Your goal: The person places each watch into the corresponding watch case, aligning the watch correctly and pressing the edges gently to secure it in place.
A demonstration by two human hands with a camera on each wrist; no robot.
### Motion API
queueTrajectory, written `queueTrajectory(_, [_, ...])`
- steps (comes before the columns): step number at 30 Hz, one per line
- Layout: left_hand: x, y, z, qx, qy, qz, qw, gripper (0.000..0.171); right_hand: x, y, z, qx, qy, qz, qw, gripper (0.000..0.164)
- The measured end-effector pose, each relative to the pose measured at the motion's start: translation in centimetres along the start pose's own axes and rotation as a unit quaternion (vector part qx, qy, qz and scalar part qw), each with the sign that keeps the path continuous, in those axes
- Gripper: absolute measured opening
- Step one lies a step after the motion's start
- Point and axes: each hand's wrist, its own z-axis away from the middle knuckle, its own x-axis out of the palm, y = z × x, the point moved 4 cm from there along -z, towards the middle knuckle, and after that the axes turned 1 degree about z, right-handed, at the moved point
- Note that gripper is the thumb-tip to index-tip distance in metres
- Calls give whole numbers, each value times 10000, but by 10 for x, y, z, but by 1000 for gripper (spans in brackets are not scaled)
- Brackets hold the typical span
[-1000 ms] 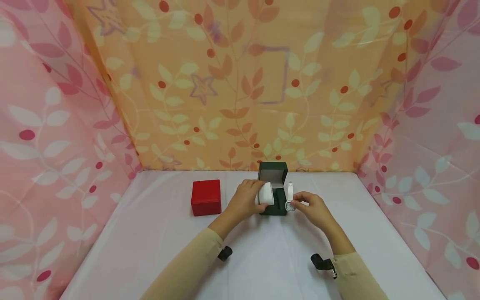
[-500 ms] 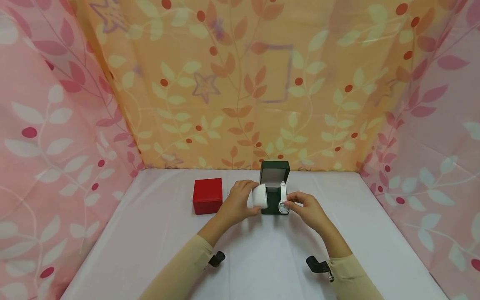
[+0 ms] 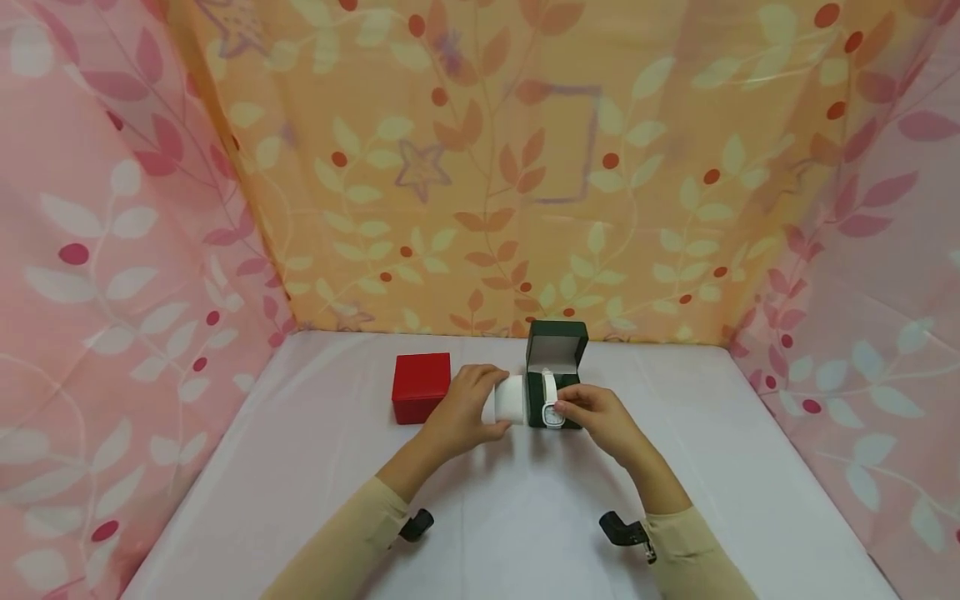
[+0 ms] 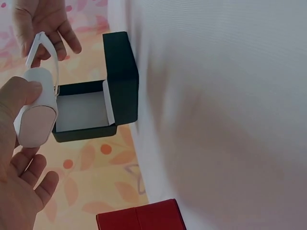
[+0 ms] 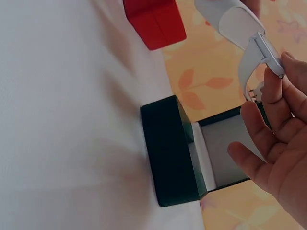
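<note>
My left hand point(image 3: 459, 412) grips a white watch cushion point(image 3: 510, 400) between thumb and fingers, just left of the dark green watch box point(image 3: 557, 329). In the left wrist view, the thumb lies across the cushion point(image 4: 38, 122). A white wristwatch point(image 3: 552, 414) is pinched by its case between the thumb and fingers of my right hand point(image 3: 606, 423). Its strap hangs unfastened in front of the box's opening, close to the cushion. The right wrist view has the watch point(image 5: 254, 57) right beside the cushion point(image 5: 235, 21). The box stands with its lid raised and its pale lining showing.
A closed red box point(image 3: 422, 387) stands to the left, close behind my left hand. All of this is on a white-covered table point(image 3: 517, 533). Patterned cloth point(image 3: 480, 167) hangs along the back and both sides.
My left hand has drawn the cushion leftward, away from the front of the green box. My right hand has brought the watch left, from beside the box to in front of it.
</note>
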Motion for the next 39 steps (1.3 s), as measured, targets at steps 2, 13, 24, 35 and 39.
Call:
queueTrajectory(2, [-1, 0, 2, 0, -29, 41, 10000, 72, 4, -2, 0, 19, -79, -70, 9999, 30])
queueTrajectory(13, [-1, 3, 9, -40, -320, 157, 9994, 76, 17, -16, -4, 44, -375, -215, 9991, 31])
queueTrajectory(24, [0, 7, 11, 264, -295, -131, 9991, 79, 21, -26, -5, 40, -485, -294, 9984, 32])
queueTrajectory(35, [-1, 5, 11, 476, -41, -307, 9984, 80, 25, -34, -9, 32, -402, -205, 9990, 32])
queueTrajectory(39, [-2, 5, 11, 576, 66, -282, 9979, 79, 27, -35, -11, 19, -385, -261, 9989, 32])
